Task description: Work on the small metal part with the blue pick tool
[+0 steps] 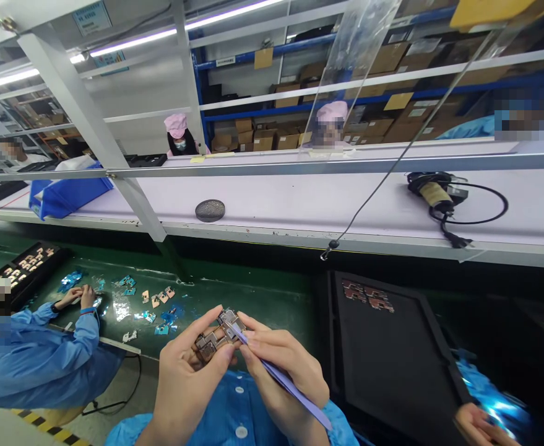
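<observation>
The left hand [185,371] pinches a metal part [218,334] between thumb and fingers; just right, the right hand [281,371] grips a purple stick [285,384] touching it.

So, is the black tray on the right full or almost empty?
Almost empty: the black tray holds only a few metal parts near its far corner.
</observation>
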Tool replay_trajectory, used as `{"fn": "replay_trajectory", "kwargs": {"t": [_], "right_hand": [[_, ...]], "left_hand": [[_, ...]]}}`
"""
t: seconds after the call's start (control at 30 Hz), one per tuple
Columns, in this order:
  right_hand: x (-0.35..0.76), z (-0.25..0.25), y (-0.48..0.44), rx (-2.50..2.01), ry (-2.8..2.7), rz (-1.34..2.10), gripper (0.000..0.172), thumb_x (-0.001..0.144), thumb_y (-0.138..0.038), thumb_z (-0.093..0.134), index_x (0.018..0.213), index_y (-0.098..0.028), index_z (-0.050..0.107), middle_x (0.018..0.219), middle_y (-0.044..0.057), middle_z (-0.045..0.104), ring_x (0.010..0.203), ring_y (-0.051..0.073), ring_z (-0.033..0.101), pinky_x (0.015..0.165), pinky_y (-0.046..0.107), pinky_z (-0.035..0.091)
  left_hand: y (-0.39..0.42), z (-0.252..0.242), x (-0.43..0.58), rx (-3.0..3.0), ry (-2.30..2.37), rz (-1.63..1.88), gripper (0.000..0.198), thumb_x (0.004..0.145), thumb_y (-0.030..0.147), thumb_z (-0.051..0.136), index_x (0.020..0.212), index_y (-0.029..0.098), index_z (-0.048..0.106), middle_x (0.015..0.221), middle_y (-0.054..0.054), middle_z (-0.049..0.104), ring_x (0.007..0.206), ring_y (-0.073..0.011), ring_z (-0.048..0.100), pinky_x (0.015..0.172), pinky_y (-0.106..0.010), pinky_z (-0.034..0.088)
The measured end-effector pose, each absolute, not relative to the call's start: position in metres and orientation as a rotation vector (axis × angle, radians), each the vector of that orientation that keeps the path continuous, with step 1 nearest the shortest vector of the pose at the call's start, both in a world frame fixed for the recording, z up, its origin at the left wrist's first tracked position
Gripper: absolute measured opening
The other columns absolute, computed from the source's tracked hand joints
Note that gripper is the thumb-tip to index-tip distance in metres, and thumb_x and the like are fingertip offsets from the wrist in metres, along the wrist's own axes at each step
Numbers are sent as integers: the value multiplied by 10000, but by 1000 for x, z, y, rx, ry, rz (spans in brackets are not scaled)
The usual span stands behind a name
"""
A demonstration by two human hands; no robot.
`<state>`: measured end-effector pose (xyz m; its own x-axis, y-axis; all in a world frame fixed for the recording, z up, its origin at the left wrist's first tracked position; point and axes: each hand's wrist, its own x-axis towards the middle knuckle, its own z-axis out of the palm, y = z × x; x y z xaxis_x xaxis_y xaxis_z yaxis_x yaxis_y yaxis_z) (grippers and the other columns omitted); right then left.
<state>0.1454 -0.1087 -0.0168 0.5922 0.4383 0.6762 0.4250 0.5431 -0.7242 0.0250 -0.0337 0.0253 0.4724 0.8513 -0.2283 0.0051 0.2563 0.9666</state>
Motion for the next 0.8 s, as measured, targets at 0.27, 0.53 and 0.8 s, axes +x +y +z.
{"fn": "replay_trajectory", "kwargs": {"t": [0.27,0.53,0.8], "right_hand": [[152,-11,-112,-1090,-1086,11,265,839,5,735,1026,-183,735,962,55,753,1061,275,760,889,385,682],[154,-13,-117,-1130,-1243,-184,186,905,-51,700,1070,-137,702,1001,90,746,1099,274,746,874,354,685],[151,-18,-121,-1179,-1337,-391,199,929,-49,666,1119,-104,684,1017,117,755,1165,302,714,844,404,698]], "left_hand": [[-34,29,22,1169,919,662,623,747,373,881,1309,174,702,1062,-118,805,961,-296,777,842,-357,670],[-32,25,19,1275,902,676,523,771,342,861,1263,214,736,1021,-84,817,929,-247,788,810,-246,653],[-40,40,27,1249,937,711,452,728,272,867,1167,207,781,966,-62,823,868,-231,794,781,-240,655]]}}
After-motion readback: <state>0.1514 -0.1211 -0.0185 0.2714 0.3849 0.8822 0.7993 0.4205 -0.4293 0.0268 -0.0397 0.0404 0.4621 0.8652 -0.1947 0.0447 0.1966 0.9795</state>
